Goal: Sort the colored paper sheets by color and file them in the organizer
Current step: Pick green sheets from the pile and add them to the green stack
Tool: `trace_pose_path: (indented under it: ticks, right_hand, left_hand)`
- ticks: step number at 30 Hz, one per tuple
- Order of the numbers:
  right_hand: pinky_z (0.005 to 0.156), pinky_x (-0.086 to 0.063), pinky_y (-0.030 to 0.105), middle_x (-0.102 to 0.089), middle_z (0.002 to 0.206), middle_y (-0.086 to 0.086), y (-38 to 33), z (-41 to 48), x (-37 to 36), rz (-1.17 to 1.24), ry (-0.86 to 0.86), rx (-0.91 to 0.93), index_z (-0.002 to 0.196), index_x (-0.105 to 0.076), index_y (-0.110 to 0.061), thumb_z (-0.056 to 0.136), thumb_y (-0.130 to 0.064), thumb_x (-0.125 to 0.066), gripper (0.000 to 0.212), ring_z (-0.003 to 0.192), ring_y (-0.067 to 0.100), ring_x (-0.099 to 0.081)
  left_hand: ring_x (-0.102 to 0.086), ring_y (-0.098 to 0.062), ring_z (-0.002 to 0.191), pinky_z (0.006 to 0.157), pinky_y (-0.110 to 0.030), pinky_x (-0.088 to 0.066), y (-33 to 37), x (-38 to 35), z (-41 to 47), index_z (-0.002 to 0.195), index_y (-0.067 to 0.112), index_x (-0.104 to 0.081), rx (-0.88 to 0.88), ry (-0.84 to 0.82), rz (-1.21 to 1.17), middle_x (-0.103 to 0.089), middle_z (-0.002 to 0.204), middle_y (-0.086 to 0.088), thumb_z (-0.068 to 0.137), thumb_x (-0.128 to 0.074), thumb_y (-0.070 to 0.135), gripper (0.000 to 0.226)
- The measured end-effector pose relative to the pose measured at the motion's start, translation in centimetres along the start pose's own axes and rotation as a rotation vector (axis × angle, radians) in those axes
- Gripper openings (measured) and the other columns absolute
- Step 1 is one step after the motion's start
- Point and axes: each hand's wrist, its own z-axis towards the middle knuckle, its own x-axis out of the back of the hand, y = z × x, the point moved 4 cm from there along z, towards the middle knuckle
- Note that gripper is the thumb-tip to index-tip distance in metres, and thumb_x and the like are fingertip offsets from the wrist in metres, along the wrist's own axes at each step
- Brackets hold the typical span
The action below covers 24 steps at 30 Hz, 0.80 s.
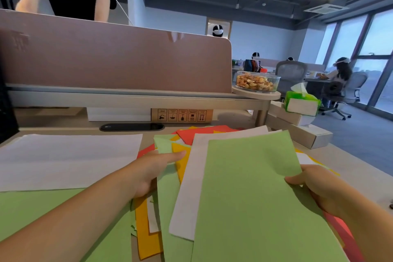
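Observation:
My right hand [314,187] pinches the right edge of a green sheet [255,187], lifted above a white sheet [189,193] and a mixed pile of green, yellow [146,238] and red [191,134] sheets. My left hand [153,170] rests on the pile's left side, with its fingers on another green sheet [168,198]; whether it grips that sheet is unclear. To the left lie a sorted white stack [68,159] and a green stack [32,208]. No organizer shows in the view.
A pink desk divider [117,59] rises behind the desk, and a person in black leans over it. A glass bowl of nuts [257,82], a tissue pack [302,103] and white boxes [308,134] stand at the right. A cardboard box [181,115] sits under the shelf.

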Motion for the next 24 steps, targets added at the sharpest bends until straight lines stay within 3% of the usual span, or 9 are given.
trace_pose_path:
  ticks: [4, 8, 12, 16, 17, 19, 21, 24]
  right_hand:
    - [0.068, -0.057, 0.038, -0.072, 0.092, 0.024, -0.5, -0.8, -1.7, -0.026, -0.128, 0.082, 0.101, -0.065, 0.003, 0.090, 0.009, -0.047, 0.022, 0.073, 0.034, -0.070]
    - [0.070, -0.056, 0.040, -0.073, 0.092, 0.021, -1.1, -0.8, -2.2, 0.061, -0.108, 0.200, 0.103, -0.066, -0.002, 0.090, 0.003, -0.051, 0.020, 0.073, 0.033, -0.071]
    - [0.071, -0.058, 0.042, -0.072, 0.101, 0.017, -1.6, -1.0, -3.0, 0.309, -0.153, 0.267, 0.110, -0.064, -0.004, 0.091, -0.008, -0.054, 0.022, 0.085, 0.033, -0.070]
    - [0.067, -0.059, 0.039, -0.072, 0.100, 0.016, -1.3, -2.0, -5.3, 0.268, -0.272, 0.259, 0.107, -0.065, -0.005, 0.088, 0.000, -0.055, 0.023, 0.087, 0.033, -0.070]
    - [0.068, -0.058, 0.041, -0.073, 0.097, 0.018, -1.4, -2.1, -5.6, 0.211, -0.266, 0.262, 0.105, -0.065, -0.004, 0.087, 0.003, -0.054, 0.023, 0.083, 0.035, -0.070]
    - [0.072, -0.057, 0.044, -0.073, 0.089, 0.019, -1.8, -2.4, -5.5, 0.150, -0.179, 0.286, 0.101, -0.066, -0.002, 0.086, 0.007, -0.054, 0.021, 0.074, 0.035, -0.070]
    - [0.067, -0.058, 0.042, -0.074, 0.080, 0.015, -2.8, -2.8, -4.6, 0.250, -0.074, 0.370, 0.097, -0.066, -0.001, 0.087, 0.005, -0.054, 0.017, 0.065, 0.028, -0.070]
    - [0.061, -0.059, 0.035, -0.075, 0.079, 0.005, -4.7, -4.0, -3.0, 0.499, 0.020, 0.548, 0.098, -0.065, -0.010, 0.094, -0.008, -0.049, 0.017, 0.064, 0.018, -0.071]
  left_hand:
    - [-0.071, -0.030, 0.089, 0.087, -0.051, -0.054, -0.2, -0.4, -0.3, 0.105, 0.017, -0.068, -0.081, 0.026, 0.156, -0.075, 0.093, -0.007, 0.073, -0.081, 0.023, 0.036]
    - [-0.071, -0.033, 0.088, 0.085, -0.051, -0.055, 1.1, -0.1, -1.2, 0.101, 0.013, -0.067, -0.183, 0.039, 0.035, -0.075, 0.095, -0.011, 0.074, -0.075, 0.000, 0.031]
    - [-0.072, -0.028, 0.085, 0.075, -0.040, -0.058, 2.5, -0.5, -1.9, 0.110, 0.010, -0.069, -0.204, -0.178, -0.201, -0.073, 0.103, -0.012, 0.069, -0.069, 0.017, 0.042]
    - [-0.063, -0.022, 0.108, 0.100, -0.037, -0.043, 1.2, -2.1, -2.3, 0.113, 0.019, -0.067, -0.105, -0.120, -0.059, -0.069, 0.116, -0.002, 0.061, -0.081, 0.048, 0.061]
    - [-0.061, -0.020, 0.109, 0.099, -0.035, -0.041, 1.1, -2.5, -2.5, 0.113, 0.020, -0.066, -0.119, -0.089, -0.009, -0.069, 0.116, -0.001, 0.065, -0.080, 0.046, 0.056]
    - [-0.066, -0.021, 0.099, 0.087, -0.032, -0.050, 1.4, -2.7, -2.4, 0.108, 0.015, -0.067, -0.152, -0.037, -0.013, -0.072, 0.108, -0.005, 0.077, -0.075, 0.024, 0.033]
    - [-0.071, -0.021, 0.089, 0.073, -0.029, -0.056, 2.3, -2.6, -2.8, 0.109, 0.010, -0.066, -0.216, -0.040, -0.082, -0.074, 0.102, -0.010, 0.082, -0.069, 0.009, 0.028]
    - [-0.072, -0.022, 0.079, 0.066, -0.032, -0.060, 3.5, -3.0, -4.0, 0.107, 0.014, -0.066, -0.291, -0.082, 0.001, -0.075, 0.094, -0.009, 0.087, -0.065, 0.013, 0.020]
